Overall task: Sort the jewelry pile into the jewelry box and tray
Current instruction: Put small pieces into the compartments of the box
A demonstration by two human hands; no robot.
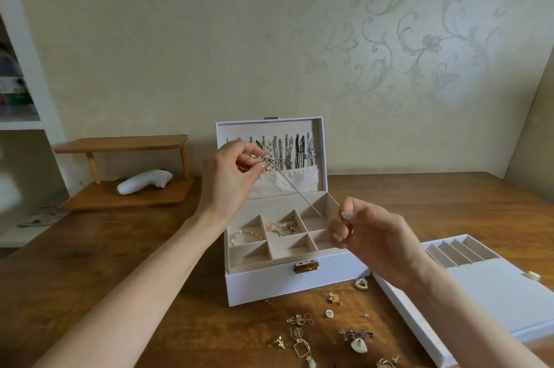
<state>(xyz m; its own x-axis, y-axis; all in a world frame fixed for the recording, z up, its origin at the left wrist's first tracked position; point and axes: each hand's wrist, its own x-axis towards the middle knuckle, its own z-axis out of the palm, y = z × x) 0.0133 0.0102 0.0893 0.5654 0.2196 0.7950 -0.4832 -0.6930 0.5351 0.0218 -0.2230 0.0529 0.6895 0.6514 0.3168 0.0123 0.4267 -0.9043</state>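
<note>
On the desk, the white tray lies at the right edge and the open jewelry box mid-desk. The left hand pinches a silver hairpin before the lid. The right hand hovers over the box's right front corner, fingers curled – whether on anything, I cannot tell. The jewelry pile sits scattered at the near edge.
</note>
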